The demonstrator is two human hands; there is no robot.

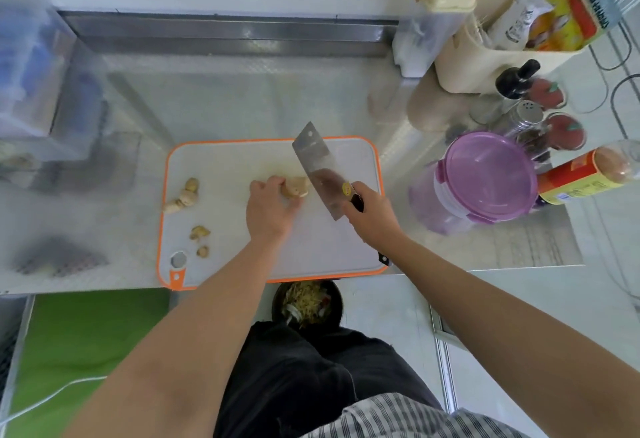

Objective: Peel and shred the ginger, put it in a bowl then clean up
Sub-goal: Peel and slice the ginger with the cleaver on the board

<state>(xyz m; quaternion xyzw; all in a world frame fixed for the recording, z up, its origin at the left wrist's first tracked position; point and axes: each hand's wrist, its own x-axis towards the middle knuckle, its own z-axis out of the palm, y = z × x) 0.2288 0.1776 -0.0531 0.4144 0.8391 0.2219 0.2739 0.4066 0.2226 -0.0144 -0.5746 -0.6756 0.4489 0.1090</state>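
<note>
Presently, the work is at the cutting stage. At the left of the white plastic cutting board with the orange rim [214, 160], which lies on the metal bench [242, 98], several loose tan ginger pieces [185, 195] lie well apart from both hands. It cannot be told whether they are peeled.

Near the board's middle, the left hand [268, 205] curls its fingers over a knobbly tan ginger piece [296, 187] and pins it to the board. Just to the right, the flat steel cleaver [313, 160] is set with its blade beside that piece. The right hand [372, 217] is clenched round the dark handle. Further right, a round container with the purple lid [488, 174] stands on the bench, off the board.

Status, as judged: no shreds lie on the board, and no bowl is identifiable on the bench. Below the bench's front edge, a dark round vessel [306, 304] holds pale strips. Whether it is the bowl or a waste bin cannot be told. Outstanding steps appear to be cutting the held and loose pieces, transferring the shreds, and cleaning up.
</note>
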